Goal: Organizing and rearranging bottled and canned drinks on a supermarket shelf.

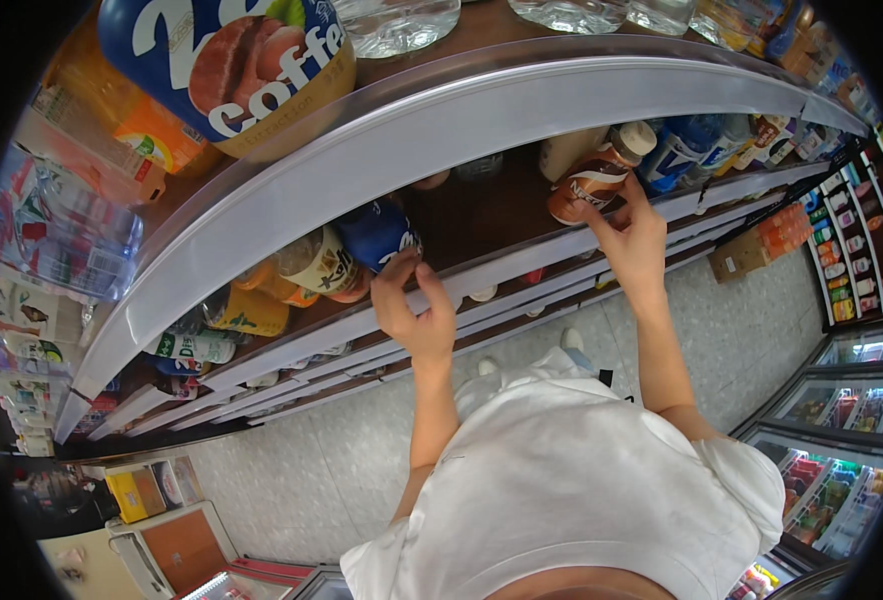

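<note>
My right hand point(629, 240) grips a small brown coffee-drink bottle point(592, 190) with a cream cap. The bottle tilts over the shelf, its cap leaning to the right, with a pale bottle point(568, 152) just behind it. At the shelf's front edge, my left hand point(414, 308) is half curled, thumb apart from the fingers, with nothing visible in it. Its fingertips are close to a dark blue bottle point(380, 235); whether they touch it I cannot tell. Beside that stands a cream-and-brown labelled bottle point(319, 262).
A pale shelf rail point(442, 105) curves above my hands, with a large blue coffee bottle point(232, 70) over it. Orange drinks point(252, 308) stand at left and blue-labelled bottles point(682, 150) at right. Cartons point(762, 240) sit on the floor; glass-door coolers point(832, 440) stand behind at right.
</note>
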The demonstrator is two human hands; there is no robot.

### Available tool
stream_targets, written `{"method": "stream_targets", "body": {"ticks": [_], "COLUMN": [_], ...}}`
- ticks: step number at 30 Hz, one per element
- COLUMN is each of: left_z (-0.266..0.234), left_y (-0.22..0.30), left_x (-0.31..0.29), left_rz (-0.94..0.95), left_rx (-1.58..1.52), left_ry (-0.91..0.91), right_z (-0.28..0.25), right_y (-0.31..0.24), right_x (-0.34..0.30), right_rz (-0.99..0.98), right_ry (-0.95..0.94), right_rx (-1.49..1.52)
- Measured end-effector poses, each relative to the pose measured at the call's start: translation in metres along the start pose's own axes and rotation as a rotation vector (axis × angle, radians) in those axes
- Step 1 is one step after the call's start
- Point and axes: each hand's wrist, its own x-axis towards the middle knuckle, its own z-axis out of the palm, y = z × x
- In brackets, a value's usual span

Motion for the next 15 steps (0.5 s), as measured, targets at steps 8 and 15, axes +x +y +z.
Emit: {"method": "stream_targets", "body": {"ticks": [8,15], "left_z": [-0.013,-0.004], "left_y": [0.0,0.003], "left_x": [-0.004,-0.007], "left_rz": [-0.133,-0.253], "left_rx": [0.138,0.139], "left_ry": [0.133,0.103], "right_z": [-0.004,-0.017], "right_y": [0.001,0.015], "right_x": [0.01,0.021], "right_rz": [-0.154,-0.061], "right_ry": [0.021,-0.001], "right_rx": [-0.06,-0.159]}}
